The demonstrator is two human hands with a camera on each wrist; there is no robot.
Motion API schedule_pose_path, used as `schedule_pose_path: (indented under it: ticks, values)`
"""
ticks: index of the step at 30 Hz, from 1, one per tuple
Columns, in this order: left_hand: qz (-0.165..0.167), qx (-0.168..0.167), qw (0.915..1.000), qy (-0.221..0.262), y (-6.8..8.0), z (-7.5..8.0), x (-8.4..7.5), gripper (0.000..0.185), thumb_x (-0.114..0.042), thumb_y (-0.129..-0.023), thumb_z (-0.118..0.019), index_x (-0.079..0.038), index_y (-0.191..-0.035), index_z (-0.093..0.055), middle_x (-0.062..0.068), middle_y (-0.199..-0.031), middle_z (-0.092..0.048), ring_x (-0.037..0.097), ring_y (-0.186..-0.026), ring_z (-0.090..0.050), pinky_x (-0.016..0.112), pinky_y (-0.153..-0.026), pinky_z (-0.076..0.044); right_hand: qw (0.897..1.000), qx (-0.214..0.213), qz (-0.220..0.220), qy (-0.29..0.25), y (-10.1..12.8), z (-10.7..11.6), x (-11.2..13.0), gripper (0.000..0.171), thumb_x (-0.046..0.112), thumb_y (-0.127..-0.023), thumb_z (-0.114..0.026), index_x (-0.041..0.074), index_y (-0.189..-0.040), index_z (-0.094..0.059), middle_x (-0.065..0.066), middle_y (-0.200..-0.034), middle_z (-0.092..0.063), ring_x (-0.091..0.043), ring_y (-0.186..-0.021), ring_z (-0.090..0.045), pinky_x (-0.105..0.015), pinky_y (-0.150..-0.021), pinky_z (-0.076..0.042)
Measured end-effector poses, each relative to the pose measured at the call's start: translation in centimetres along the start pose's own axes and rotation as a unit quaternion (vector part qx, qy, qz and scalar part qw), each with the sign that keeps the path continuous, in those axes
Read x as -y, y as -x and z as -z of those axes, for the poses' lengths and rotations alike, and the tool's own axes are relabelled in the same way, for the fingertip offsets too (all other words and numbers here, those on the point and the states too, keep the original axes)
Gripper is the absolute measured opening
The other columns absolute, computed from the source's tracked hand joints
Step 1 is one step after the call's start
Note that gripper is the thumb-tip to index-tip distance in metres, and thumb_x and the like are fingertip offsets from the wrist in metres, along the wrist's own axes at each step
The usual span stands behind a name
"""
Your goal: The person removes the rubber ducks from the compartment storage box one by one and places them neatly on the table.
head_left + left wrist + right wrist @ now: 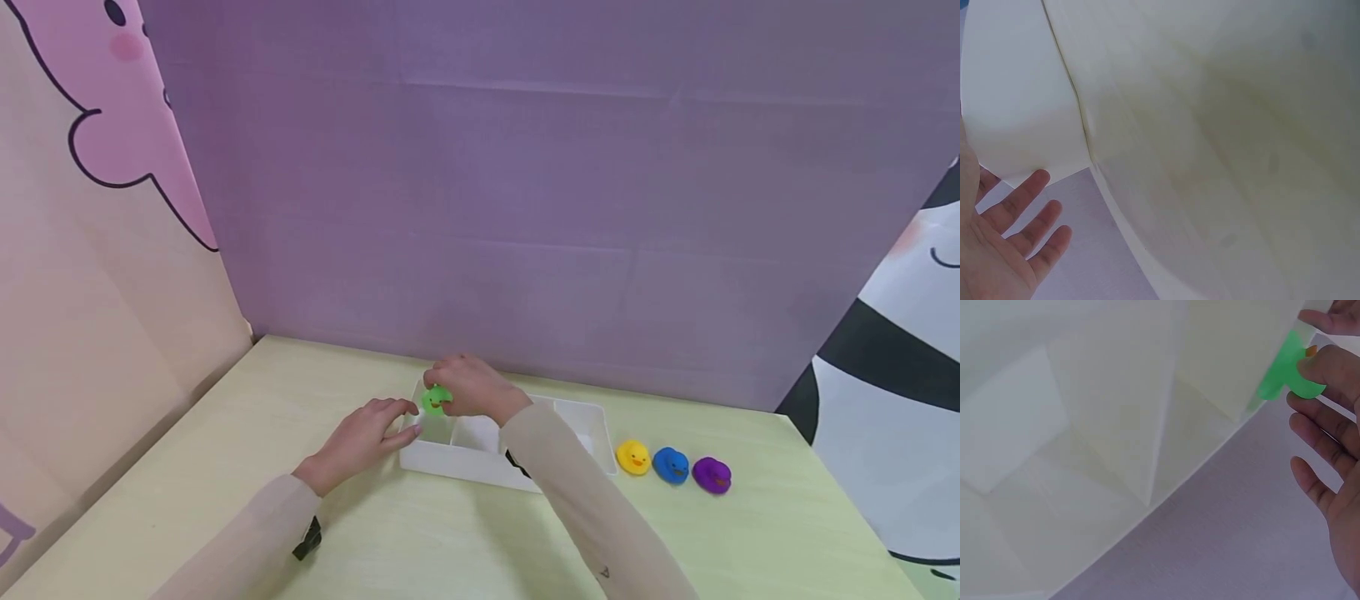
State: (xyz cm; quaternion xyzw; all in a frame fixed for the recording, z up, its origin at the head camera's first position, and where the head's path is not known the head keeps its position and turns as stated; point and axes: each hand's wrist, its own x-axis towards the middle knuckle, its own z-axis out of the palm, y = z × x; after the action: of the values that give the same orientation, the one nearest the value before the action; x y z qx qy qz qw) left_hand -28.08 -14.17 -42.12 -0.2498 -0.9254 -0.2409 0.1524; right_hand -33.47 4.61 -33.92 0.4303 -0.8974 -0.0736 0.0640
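a: what is held, and how?

b: a green duck (436,400) is pinched between thumb and fingertips of the right hand (471,388), above the leftmost compartment of the white tray (480,468). in the right wrist view the green duck (1285,372) is seen pressed between the thumb above and a curled finger (1329,369), with the other fingers left loosely spread below. a fingertip pinch is probably used because so small a toy is more easily set into a narrow cell that way.

a: and the other hand?

b: the left hand (365,437) is laid at the tray's nine o'clock end, fingers straight and relaxed, their tips at the wall. nothing is gripped by it; the tray seems to be steadied. in the left wrist view the open palm (997,250) is shown just beside the tray's rounded corner (1029,119); actual contact cannot be told there.

a: what is inside the tray?

b: dividers are seen in the tray (1116,431) from the right wrist, forming several cells. the middle ones are partly hidden by the right forearm in the head view.

a: further out?

b: at the tray's three o'clock a row is lined up on the pale table (225,433): a yellow duck (633,457) nearest, then a blue duck (671,465), then a purple duck (712,475), kept close together. a purple backdrop (525,208) stands at twelve o'clock.
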Motion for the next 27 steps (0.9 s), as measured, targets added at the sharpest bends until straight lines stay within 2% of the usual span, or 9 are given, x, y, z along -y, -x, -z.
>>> schedule_pose_path:
  ticks: [7, 15, 27]
  values:
    - [0.002, 0.003, 1.0000, 0.004, -0.1, -0.1, 0.1, 0.033, -0.041, -0.090, -0.054, -0.016, -0.110, -0.061, -0.003, -0.105, -0.064, 0.018, -0.100, -0.059, 0.035, -0.082, -0.048, 1.000, -0.017, 0.006, 0.013, 0.6, 1.2, -0.2, 0.027, 0.021, -0.077, -0.071, 0.019, -0.103, -0.063, 0.007, -0.103, -0.063, -0.015, -0.098, -0.054, -0.037, -0.092, -0.043]
    - [0.005, 0.001, 1.0000, -0.005, -0.1, -0.2, 0.2, 0.029, -0.042, -0.090, -0.054, -0.020, -0.108, -0.060, -0.005, -0.103, -0.064, 0.016, -0.098, -0.058, 0.033, -0.082, -0.048, 0.999, -0.046, 0.019, 0.009, 1.5, 2.4, -0.9, 0.022, 0.016, -0.075, -0.070, 0.017, -0.096, -0.063, 0.006, -0.097, -0.062, -0.014, -0.095, -0.053, -0.036, -0.087, -0.043]
    - [0.005, -0.001, 1.0000, -0.007, -0.3, -0.4, 0.4, 0.031, -0.044, -0.089, -0.053, -0.021, -0.109, -0.060, -0.004, -0.108, -0.064, 0.018, -0.102, -0.058, 0.035, -0.086, -0.048, 0.998, -0.056, -0.002, -0.004, 3.9, 2.6, -2.5, 0.023, 0.016, -0.075, -0.069, 0.017, -0.098, -0.064, 0.005, -0.097, -0.062, -0.015, -0.095, -0.053, -0.037, -0.087, -0.042]
